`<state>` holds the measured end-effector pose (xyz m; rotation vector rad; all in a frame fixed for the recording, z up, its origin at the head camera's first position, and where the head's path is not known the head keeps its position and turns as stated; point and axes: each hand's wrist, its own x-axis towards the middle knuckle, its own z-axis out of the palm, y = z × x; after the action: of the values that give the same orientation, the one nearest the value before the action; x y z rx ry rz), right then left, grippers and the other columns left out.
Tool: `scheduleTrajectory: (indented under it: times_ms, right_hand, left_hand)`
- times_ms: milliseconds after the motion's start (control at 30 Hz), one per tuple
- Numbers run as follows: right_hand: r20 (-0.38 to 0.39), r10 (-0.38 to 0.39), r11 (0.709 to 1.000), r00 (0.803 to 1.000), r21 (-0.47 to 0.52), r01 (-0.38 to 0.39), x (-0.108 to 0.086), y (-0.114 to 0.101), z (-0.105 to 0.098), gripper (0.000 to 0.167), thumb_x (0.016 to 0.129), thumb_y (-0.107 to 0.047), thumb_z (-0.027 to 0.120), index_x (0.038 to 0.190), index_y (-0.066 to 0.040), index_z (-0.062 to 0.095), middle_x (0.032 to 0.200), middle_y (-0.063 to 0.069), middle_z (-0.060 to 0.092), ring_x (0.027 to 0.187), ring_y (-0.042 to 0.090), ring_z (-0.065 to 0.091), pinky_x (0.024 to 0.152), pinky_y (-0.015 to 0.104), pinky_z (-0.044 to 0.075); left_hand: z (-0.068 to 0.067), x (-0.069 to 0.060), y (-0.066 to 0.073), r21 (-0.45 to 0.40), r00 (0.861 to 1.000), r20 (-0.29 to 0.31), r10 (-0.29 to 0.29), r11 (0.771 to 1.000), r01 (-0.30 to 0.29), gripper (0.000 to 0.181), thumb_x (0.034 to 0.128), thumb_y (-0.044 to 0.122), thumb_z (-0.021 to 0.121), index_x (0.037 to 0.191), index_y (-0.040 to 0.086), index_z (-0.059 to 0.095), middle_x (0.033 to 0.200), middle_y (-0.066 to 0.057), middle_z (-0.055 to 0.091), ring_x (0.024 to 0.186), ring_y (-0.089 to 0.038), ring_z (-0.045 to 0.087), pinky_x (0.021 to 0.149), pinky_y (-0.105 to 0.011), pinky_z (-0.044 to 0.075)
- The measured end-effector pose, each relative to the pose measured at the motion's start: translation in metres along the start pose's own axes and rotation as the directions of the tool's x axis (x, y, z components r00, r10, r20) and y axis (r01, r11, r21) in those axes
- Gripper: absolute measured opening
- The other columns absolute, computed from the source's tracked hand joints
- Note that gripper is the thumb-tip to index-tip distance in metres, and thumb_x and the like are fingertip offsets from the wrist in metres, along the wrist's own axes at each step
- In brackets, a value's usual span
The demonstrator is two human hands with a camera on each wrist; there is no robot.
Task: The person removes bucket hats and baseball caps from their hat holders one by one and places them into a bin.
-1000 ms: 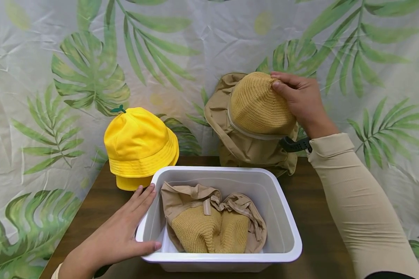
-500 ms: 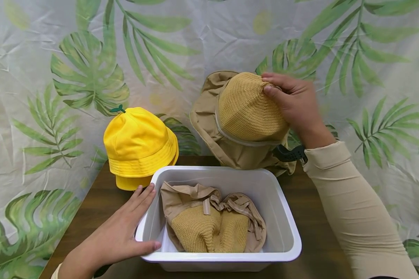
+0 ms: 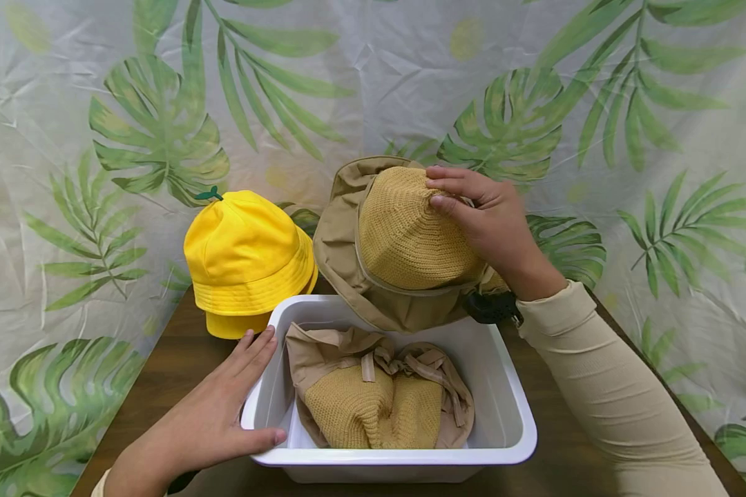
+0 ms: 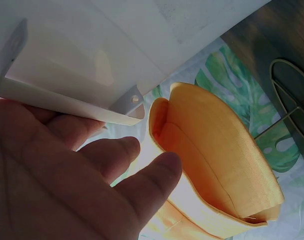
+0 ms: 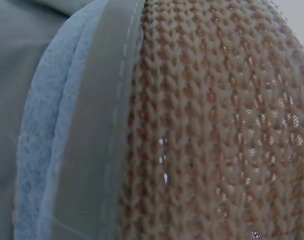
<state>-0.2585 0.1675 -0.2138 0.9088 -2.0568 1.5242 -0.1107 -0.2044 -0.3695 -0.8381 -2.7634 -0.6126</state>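
My right hand (image 3: 494, 224) pinches the crown tip of a sun hat (image 3: 419, 235), which has a knitted straw crown and a wide khaki cloth brim. The hat hangs tilted over the far rim of a white plastic basin (image 3: 516, 414). Its weave and brim seam (image 5: 217, 115) fill the right wrist view. Another straw-and-cloth hat (image 3: 348, 407) lies crumpled inside the basin. My left hand (image 3: 211, 407) rests against the basin's left end, fingers extended along the outside and thumb at the near corner. In the left wrist view, the fingers touch the basin's rim (image 4: 126, 107).
Left of the basin, a yellow bucket hat (image 3: 245, 255) with a green sprout on top sits raised; a wire stand (image 4: 272, 122) shows below it in the left wrist view. Behind the dark wooden table (image 3: 155, 386) hangs a leaf-print cloth (image 3: 385, 76).
My right hand has brought the sun hat left, down and nearer, from behind the basin to over its far rim. The left hand stays at the basin.
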Motion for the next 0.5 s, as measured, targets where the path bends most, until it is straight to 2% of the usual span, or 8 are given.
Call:
scheduleTrajectory:
  times_ms: [100,267,333,500]
  right_hand:
    - [0.035,-0.002,1.000,0.999,-0.018,0.003,-0.006,0.002,0.006,0.022,0.090,0.001,0.070,0.112,0.002,0.074,0.128,0.009,0.066,0.128,0.018,0.054,0.101,0.029,0.045]
    - [0.086,-0.022,0.995,0.996,-0.095,0.030,-0.016,0.004,0.016,0.023,0.089,0.001,0.071,0.111,0.000,0.075,0.129,0.009,0.065,0.128,0.017,0.053,0.102,0.028,0.044]
    - [0.102,-0.030,0.992,0.994,-0.118,0.042,-0.019,0.004,0.019,0.022,0.088,0.001,0.072,0.110,0.000,0.076,0.128,0.009,0.066,0.128,0.017,0.053,0.104,0.029,0.042]
    - [0.157,-0.066,0.988,0.985,-0.131,0.087,-0.027,0.004,0.027,0.022,0.085,0.003,0.074,0.106,0.000,0.077,0.127,0.011,0.066,0.129,0.020,0.054,0.113,0.032,0.031]
  left_hand:
    - [0.000,0.000,0.000,-0.009,1.000,0.000,-0.002,1.000,0.002,0.106,0.0788,0.063,0.072,0.158,0.008,0.027,0.164,-0.005,0.021,0.147,-0.041,0.020,0.114,-0.037,0.023]
    - [0.001,0.000,-0.002,-0.012,1.000,-0.010,0.011,1.000,-0.011,0.105,0.0790,0.063,0.072,0.157,0.007,0.028,0.163,-0.007,0.023,0.146,-0.042,0.021,0.111,-0.020,0.008]
    - [0.002,0.000,-0.002,-0.011,1.000,-0.015,0.018,1.000,-0.019,0.105,0.0791,0.062,0.072,0.156,0.006,0.029,0.163,-0.007,0.023,0.146,-0.043,0.021,0.110,-0.016,0.005]
    - [0.003,0.001,-0.004,-0.010,0.999,-0.022,0.032,0.999,-0.032,0.105,0.0791,0.061,0.073,0.156,0.004,0.029,0.163,-0.008,0.023,0.145,-0.044,0.022,0.108,-0.013,0.002]
